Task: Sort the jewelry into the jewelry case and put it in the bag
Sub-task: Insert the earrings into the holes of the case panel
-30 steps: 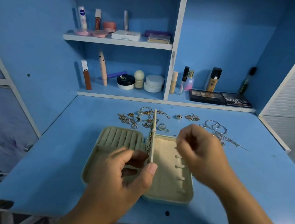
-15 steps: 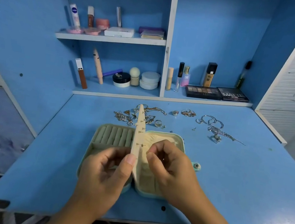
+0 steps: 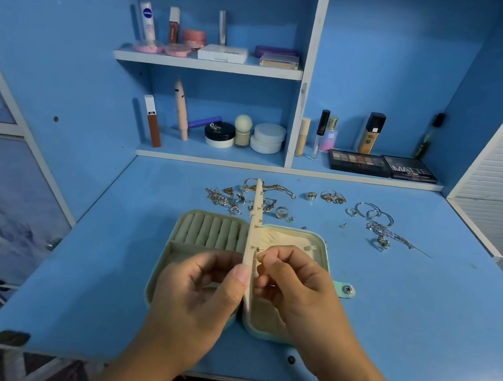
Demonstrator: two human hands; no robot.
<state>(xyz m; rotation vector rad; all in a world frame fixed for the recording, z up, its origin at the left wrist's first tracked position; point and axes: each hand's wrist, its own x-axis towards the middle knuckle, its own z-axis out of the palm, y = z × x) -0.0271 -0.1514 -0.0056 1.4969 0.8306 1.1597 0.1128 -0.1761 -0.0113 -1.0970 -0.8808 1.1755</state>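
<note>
Left hand: lower centre of frame; fingers curled round the near end of the divider panel, thumb pressed on its edge, holding it upright.
Right hand: just right of the panel; thumb and forefinger pinched tight on a small metal piece at the panel's right face. Piece too small to name.
Jewelry case: centre of frame, lying open and flat on the desk; padded rolls in the left half, plain lining in the right half.
Panel: stands on edge between the two halves; a few small pins show along it.
Snap tab: sticks out from the case's right side.
Loose jewelry: scattered on the desk beyond the case, above centre; rings and hoops further right, apart from the case.
Shelves: upper half of frame, holding cosmetics.
</note>
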